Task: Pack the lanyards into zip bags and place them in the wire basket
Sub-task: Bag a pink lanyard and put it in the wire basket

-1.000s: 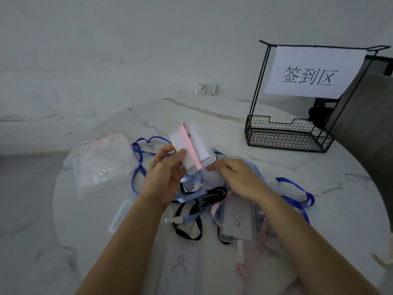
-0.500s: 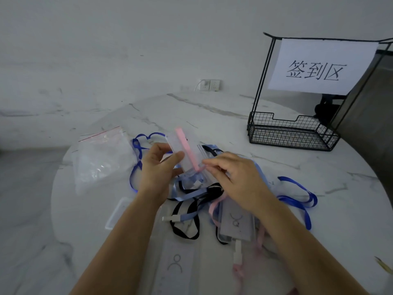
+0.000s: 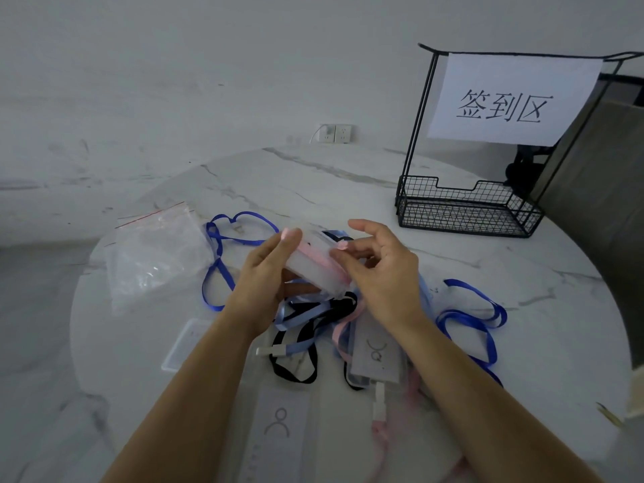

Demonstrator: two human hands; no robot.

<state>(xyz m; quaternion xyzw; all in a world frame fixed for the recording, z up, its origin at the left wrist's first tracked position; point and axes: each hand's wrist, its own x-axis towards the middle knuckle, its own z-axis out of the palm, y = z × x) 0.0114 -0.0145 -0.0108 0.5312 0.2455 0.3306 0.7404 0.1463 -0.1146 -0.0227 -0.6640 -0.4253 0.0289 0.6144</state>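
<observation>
Head view: both grips hold a pink lanyard (image 3: 319, 254) above the counter (image 3: 348, 176).
The left grip (image 3: 265, 273) is clamped on the lanyard's clear card holder, thumb under and fingers along it. The right grip (image 3: 380, 273) pinches the pink strap at the holder's far end, forefinger raised. Other lanyards (image 3: 313, 308) lie heaped beneath, zip bags (image 3: 156, 252) to the left, and the wire basket (image 3: 467, 210) well apart at far right.
</observation>
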